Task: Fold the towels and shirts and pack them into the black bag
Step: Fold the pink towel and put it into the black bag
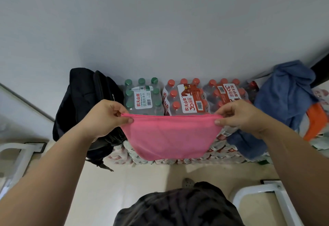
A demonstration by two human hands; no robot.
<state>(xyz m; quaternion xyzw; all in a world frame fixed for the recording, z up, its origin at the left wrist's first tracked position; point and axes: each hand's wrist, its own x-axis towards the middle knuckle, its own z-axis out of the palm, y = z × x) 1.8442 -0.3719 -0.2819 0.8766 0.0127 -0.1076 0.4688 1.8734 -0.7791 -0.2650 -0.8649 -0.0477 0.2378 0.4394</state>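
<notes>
Stretching the pink towel (pixel 169 136) by its top corners.
Each grip is pinched on a corner, left hand (pixel 106 117) and right hand (pixel 238 117) apart, so it hangs flat for folding; the black bag (pixel 83 101) stands just left.

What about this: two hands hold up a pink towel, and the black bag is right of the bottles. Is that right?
Not quite. The head view shows the black bag left of the bottles. The left hand and right hand do hold up the pink towel.
</notes>
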